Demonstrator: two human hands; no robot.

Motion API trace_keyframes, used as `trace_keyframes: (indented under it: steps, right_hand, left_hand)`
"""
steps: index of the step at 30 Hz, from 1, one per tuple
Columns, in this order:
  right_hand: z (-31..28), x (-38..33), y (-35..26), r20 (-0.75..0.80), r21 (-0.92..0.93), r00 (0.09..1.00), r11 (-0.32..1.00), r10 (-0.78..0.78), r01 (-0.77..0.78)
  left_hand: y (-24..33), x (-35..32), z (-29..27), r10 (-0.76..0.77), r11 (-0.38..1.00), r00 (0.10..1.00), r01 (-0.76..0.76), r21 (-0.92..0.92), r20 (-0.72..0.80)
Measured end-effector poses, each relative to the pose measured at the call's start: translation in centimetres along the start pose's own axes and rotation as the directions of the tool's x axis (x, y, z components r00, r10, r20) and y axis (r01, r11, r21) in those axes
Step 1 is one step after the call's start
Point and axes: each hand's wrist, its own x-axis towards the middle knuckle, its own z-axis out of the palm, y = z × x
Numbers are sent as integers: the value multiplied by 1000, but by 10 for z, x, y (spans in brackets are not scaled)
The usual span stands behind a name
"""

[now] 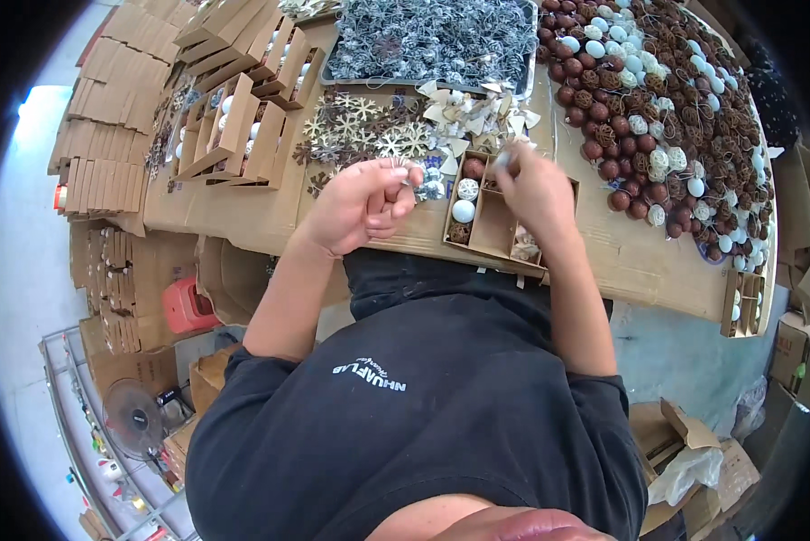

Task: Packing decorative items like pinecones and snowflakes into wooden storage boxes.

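Note:
In front of me on the table lies a divided cardboard box. Its left column holds a brown ball, a white woven ball, a smooth white ball and a brown woven ball. My right hand is over the box's far right part, fingers pinched around something small and pale that I cannot make out. Left of the box, my left hand is raised with thumb and forefinger pinched; what they hold is too small to tell. Beyond lie snowflake cutouts and pale flat cutouts.
A tray of frosted pinecones stands at the back. Brown and white balls cover the table's right side. Filled boxes are stacked at the left, beside piled cardboard pieces. Another divided box sits at the right edge.

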Motion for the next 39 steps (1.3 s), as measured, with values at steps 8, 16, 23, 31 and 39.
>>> trace_keyframes:
  steps: [8,16,23,31,39]
  right_hand:
    - [-25,-26,-44,-1,356,899,840,-438,409]
    - [-4,-28,-35,-163,279,910,867,-381,413]
    - [-8,-29,-28,-280,262,928,910,-248,322]
    - [-58,-36,-26,3,397,1000,918,-3,2]
    - [-89,-44,-33,298,594,955,783,-3,-183]
  left_hand:
    - [-4,13,25,72,338,989,94,937,-126]
    - [-11,33,35,366,-109,921,-96,989,130]
    - [-14,45,49,499,-118,849,-134,984,175]
    - [-21,51,55,461,112,842,-368,923,280]
    - [-74,88,63,436,435,878,-400,807,200]
